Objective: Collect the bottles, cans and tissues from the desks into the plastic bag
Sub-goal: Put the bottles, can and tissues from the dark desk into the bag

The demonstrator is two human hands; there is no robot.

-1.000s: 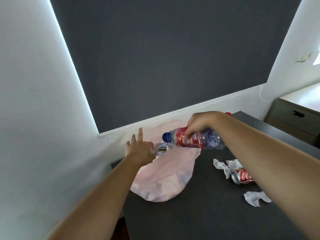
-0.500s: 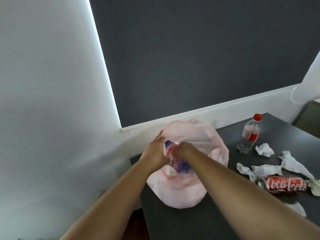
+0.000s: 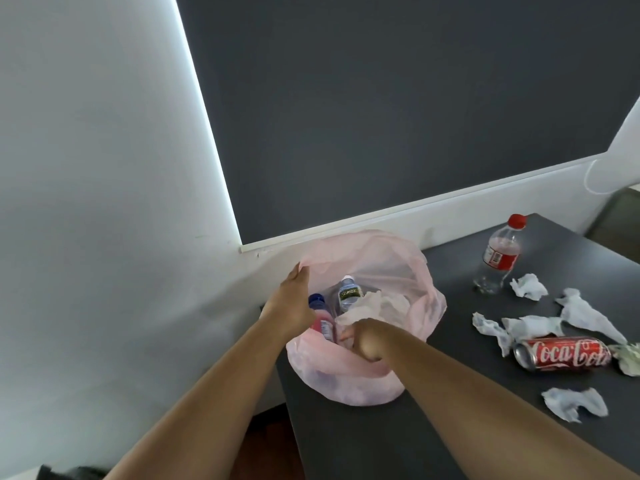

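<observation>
"Coca-Cola" in white script on the red can (image 3: 562,353)

blue-capped bottle (image 3: 323,326) now inside the bag (image 3: 346,379)

A pink plastic bag (image 3: 363,379) is sitting open at the left corner of the desk (image 3: 398,431). A blue-capped bottle (image 3: 321,323), a clear bottle (image 3: 348,294), a crumpled tissue (image 3: 379,306), the left hand (image 3: 289,303) and the right hand (image 3: 369,341) are crowding its mouth. Bare desktop is lying free in front of it. To its right, an upright bottle (image 3: 498,258), a lying can (image 3: 561,353) and scattered tissues (image 3: 530,323) are blocking the surface.
</observation>
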